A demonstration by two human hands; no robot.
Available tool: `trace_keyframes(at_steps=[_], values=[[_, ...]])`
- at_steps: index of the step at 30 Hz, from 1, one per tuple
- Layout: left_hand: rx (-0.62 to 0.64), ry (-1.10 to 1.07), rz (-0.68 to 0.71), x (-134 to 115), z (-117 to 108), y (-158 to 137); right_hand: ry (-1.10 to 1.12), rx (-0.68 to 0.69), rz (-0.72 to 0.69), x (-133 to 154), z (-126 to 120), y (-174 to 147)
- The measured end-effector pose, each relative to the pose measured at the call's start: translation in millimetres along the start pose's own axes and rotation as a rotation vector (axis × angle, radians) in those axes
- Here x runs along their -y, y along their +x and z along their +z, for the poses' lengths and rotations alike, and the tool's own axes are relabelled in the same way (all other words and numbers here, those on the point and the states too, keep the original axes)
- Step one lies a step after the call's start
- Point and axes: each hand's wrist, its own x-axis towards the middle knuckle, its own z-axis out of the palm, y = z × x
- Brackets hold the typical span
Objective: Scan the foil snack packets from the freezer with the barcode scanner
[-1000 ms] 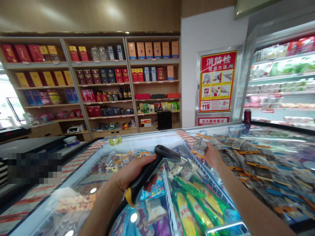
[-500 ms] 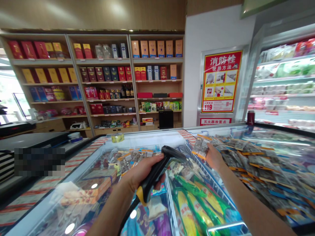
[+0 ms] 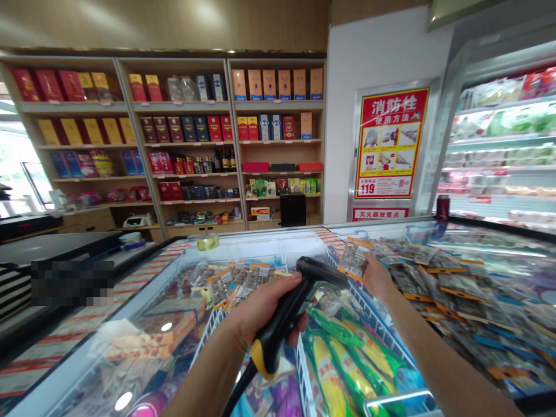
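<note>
My left hand (image 3: 264, 310) is wrapped round the handle of a black and yellow barcode scanner (image 3: 289, 304), its cord trailing down toward me. The scanner's head points right, close to a small clear packet with orange edges (image 3: 353, 259). Fingers of my right hand (image 3: 377, 278) pinch that packet by its right side and hold it up over the freezer. Beside my right hand spreads a large pile of similar packets (image 3: 452, 284) on the freezer's glass top. Below the scanner, bags of corn in green and yellow wrapping (image 3: 347, 359) lie in a white wire basket (image 3: 301, 370).
More orange-edged packets (image 3: 247, 278) lie in the freezer's left part, near a boxed item (image 3: 174, 318). A yellow tape roll (image 3: 207, 242) sits on the far rim. A dark red cup (image 3: 442, 207) stands at the right. Shelves of boxes (image 3: 182, 130) line the back wall.
My left hand has moved the scanner slightly right, bringing its head nearer the packet. My right hand and the packet have stayed nearly still.
</note>
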Motion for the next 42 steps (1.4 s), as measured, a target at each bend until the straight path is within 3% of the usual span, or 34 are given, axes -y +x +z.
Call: trace_keyframes(at_steps=[4, 11, 21, 28, 35, 42], values=[[0.015, -0.005, 0.003, -2, 3, -4, 0.002, -0.010, 0.110, 3, 0, 0], [-0.006, 0.000, 0.040, -3, 2, -10, 0.011, -0.009, 0.123, 5, 0, 0], [-0.070, 0.062, 0.066, 24, -3, 33, 0.014, -0.006, 0.119, 6, 3, -3], [-0.111, 0.072, 0.197, 33, 5, 43, 0.073, -0.013, 0.127, 5, 5, -4], [-0.093, -0.021, 0.128, 37, 14, 43, 0.096, -0.046, 0.139, 5, 3, -4], [-0.084, 0.022, 0.213, 35, 30, 31, 0.138, -0.015, 0.161, 9, 9, -8]])
